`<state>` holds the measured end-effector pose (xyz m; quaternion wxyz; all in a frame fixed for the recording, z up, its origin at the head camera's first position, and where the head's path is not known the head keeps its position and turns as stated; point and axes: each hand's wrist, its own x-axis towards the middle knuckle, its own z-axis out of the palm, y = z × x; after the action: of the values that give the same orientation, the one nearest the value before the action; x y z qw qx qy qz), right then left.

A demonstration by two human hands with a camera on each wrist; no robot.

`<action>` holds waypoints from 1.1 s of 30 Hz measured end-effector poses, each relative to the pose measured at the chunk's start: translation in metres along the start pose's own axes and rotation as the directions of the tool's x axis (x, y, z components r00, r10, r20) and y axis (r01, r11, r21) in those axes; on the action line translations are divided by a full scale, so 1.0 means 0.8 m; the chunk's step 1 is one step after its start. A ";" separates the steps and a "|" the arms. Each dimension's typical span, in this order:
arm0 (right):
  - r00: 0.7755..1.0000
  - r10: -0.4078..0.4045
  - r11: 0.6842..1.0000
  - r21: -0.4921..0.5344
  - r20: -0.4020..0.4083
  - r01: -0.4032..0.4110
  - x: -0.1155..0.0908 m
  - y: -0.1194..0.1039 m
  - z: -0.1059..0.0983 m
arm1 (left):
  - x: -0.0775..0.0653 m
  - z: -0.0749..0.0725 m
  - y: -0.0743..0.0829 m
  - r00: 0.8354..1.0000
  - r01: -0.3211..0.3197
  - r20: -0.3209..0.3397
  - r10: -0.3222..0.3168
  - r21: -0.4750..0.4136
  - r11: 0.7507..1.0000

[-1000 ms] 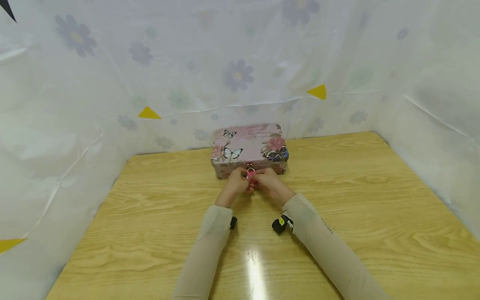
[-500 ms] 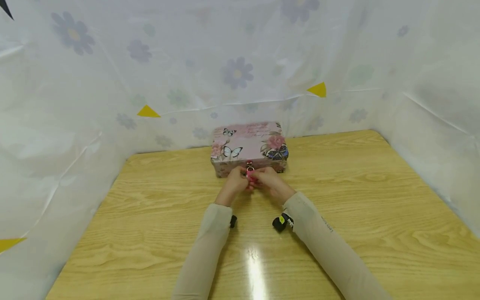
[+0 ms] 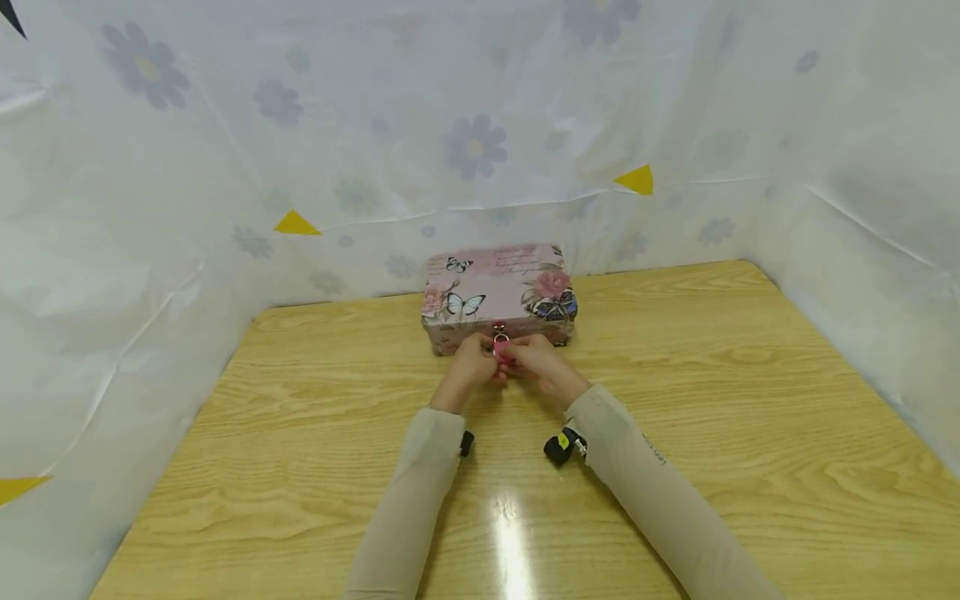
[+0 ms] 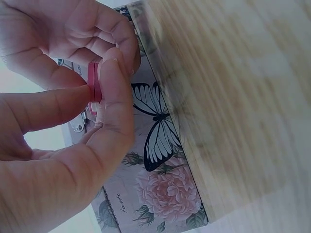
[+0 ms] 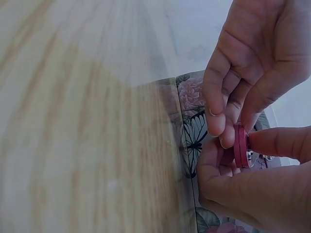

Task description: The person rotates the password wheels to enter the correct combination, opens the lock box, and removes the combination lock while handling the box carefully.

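A small pink-red padlock (image 3: 502,351) hangs by its metal shackle at the front clasp (image 3: 499,327) of a pink box (image 3: 495,287) with butterflies and roses on it. The box's lid is down. My left hand (image 3: 471,364) pinches the padlock between thumb and index finger, plainly so in the left wrist view. From the other side my right hand (image 3: 543,364) holds the same padlock, its thumb (image 5: 279,142) pressed on the body in the right wrist view. Both hands' fingertips meet around the lock and cover part of it.
The box stands near the back edge of a wood-grain table (image 3: 315,433). Behind it hangs a white flowered sheet (image 3: 375,150) with yellow triangles on it. Black wrist straps (image 3: 558,450) sit at the cuffs of both light sleeves.
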<state>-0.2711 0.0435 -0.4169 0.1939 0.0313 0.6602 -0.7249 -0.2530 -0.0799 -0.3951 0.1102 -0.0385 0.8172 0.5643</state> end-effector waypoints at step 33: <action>0.999 0.001 0.997 0.075 0.038 -0.004 -0.001 0.005 -0.003 | 0.002 0.000 -0.004 1.000 -0.009 0.007 0.009 -0.018 1.000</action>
<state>-0.2696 0.0461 -0.4208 0.2062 0.0255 0.6288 -0.7493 -0.2540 -0.0805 -0.3984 0.1103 -0.0338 0.8119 0.5723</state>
